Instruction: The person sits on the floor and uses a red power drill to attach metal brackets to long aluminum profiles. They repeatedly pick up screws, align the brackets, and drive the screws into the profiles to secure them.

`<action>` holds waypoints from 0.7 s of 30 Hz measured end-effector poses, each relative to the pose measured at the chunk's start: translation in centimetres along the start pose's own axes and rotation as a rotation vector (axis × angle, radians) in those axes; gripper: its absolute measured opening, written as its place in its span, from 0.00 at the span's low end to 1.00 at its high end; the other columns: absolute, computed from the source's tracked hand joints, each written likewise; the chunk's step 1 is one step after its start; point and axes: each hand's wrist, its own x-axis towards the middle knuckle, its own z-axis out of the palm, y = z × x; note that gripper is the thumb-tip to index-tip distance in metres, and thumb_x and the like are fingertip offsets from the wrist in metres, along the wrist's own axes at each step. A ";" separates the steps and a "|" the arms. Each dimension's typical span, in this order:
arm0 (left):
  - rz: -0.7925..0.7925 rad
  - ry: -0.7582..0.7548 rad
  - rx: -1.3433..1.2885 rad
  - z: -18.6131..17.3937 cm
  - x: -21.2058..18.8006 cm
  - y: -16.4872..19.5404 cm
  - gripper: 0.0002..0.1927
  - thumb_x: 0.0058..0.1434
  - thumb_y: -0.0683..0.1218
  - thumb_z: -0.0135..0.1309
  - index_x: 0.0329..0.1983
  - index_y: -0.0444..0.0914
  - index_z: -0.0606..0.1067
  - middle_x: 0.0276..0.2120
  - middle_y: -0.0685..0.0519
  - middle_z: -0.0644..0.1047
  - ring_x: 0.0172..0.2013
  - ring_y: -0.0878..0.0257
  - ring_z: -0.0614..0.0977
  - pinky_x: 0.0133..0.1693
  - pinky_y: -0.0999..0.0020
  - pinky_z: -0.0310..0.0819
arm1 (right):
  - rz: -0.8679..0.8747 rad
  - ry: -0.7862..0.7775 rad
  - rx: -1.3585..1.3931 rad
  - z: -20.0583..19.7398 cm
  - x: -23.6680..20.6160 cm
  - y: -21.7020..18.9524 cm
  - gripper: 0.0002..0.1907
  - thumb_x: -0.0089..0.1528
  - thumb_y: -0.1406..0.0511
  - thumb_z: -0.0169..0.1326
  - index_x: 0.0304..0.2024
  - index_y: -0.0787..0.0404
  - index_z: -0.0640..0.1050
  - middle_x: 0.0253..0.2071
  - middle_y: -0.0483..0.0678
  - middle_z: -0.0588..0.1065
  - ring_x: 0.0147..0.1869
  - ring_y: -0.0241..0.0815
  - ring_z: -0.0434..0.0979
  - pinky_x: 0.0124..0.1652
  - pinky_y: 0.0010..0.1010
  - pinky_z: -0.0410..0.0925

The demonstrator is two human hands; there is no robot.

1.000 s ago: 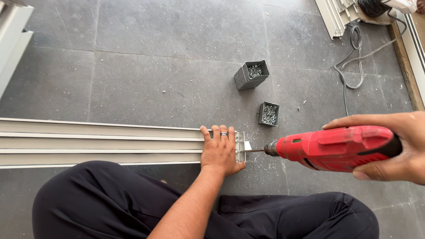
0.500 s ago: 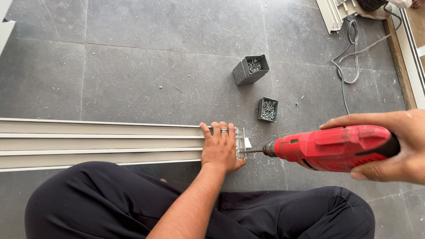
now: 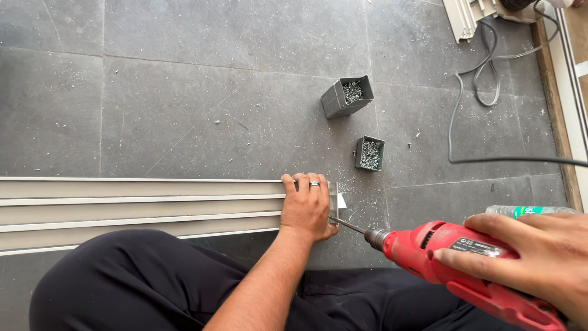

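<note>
The left hand (image 3: 308, 208) lies flat, fingers together and stretched, pressing down on the end of the rail (image 3: 141, 205), which runs along the floor (image 3: 184, 92) to its left edge, where it is cut off. The right hand (image 3: 539, 260) is wrapped tightly round the red drill (image 3: 453, 257); its bit meets the rail end just beside the left thumb, though the contact point is hard to make out. Two square tins (image 3: 347, 96) (image 3: 369, 153) of screws stand just beyond the rail end. One grey cable (image 3: 484, 79) loops near the far right corner. A bottle (image 3: 527, 210) shows partly behind the right hand.
</note>
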 end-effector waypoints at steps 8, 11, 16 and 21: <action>0.007 -0.018 0.026 0.4 0.0 0.3 0.62 0.39 0.80 0.62 0.64 0.30 0.68 0.51 0.40 0.72 0.52 0.45 0.73 0.56 0.35 0.58 | -0.064 0.085 -0.090 -0.9 0.7 -0.2 0.43 0.54 0.42 0.55 0.73 0.20 0.60 0.61 0.47 0.71 0.51 0.41 0.82 0.45 0.44 0.76; -0.001 -0.011 0.023 0.4 -0.1 0.3 0.62 0.38 0.79 0.63 0.63 0.31 0.68 0.51 0.41 0.72 0.52 0.44 0.72 0.55 0.35 0.58 | -0.121 0.197 -0.074 -2.0 1.0 -0.7 0.40 0.56 0.43 0.53 0.72 0.24 0.65 0.58 0.51 0.72 0.44 0.42 0.82 0.40 0.45 0.75; -0.008 -0.017 0.010 0.4 0.0 0.3 0.61 0.38 0.79 0.63 0.64 0.32 0.68 0.53 0.41 0.72 0.54 0.44 0.72 0.56 0.34 0.57 | -0.087 -0.111 -0.153 -4.1 1.9 -1.3 0.38 0.60 0.43 0.46 0.75 0.21 0.59 0.64 0.53 0.68 0.45 0.43 0.81 0.42 0.44 0.76; -0.011 -0.052 -0.002 0.3 0.0 0.3 0.62 0.39 0.79 0.63 0.66 0.33 0.66 0.55 0.41 0.71 0.56 0.45 0.71 0.56 0.33 0.56 | -0.167 0.054 -0.192 -5.7 2.4 -2.1 0.39 0.57 0.47 0.48 0.73 0.25 0.63 0.60 0.57 0.70 0.40 0.50 0.82 0.37 0.48 0.75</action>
